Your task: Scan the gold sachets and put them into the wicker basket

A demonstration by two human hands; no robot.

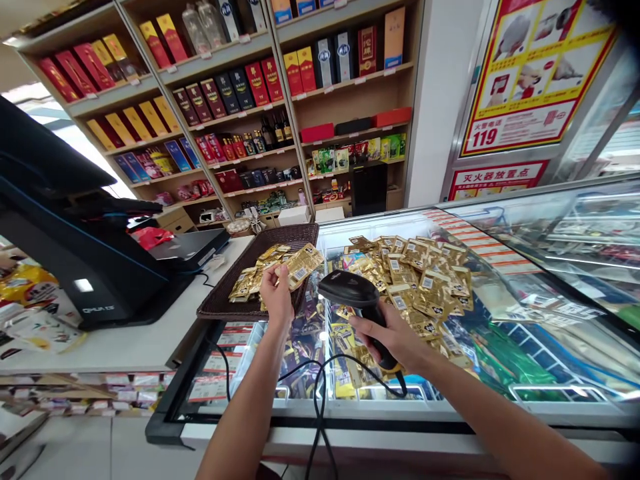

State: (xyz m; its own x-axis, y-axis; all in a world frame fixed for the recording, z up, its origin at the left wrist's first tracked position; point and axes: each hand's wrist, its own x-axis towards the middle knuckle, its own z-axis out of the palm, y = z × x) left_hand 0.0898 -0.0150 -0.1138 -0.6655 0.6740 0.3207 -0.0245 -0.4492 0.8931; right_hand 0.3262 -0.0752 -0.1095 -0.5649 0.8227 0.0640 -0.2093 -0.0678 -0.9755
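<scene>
My left hand [278, 293] is closed on a gold foil packet [301, 265] with a barcode on its face, held above the right side of a brown woven basket [213, 303]. Several more gold packets [247, 281] lie inside the basket. In my right hand [393, 333] is a black barcode scanner [356, 291], its head turned left toward the packet. A black cable [323, 387] runs from the scanner's handle and loops down over the freezer edge. To the right, a heap of gold packets [415, 267] is spread on the glass lid, partly behind the scanner.
A glass-topped freezer [380, 427] stands in front of me. On the left counter [135, 350] are a dark checkout machine [100, 267] and a flat scale [193, 247]. Shelves [225, 50] of boxed goods line the back, and a fire-safety poster [535, 73] hangs at right.
</scene>
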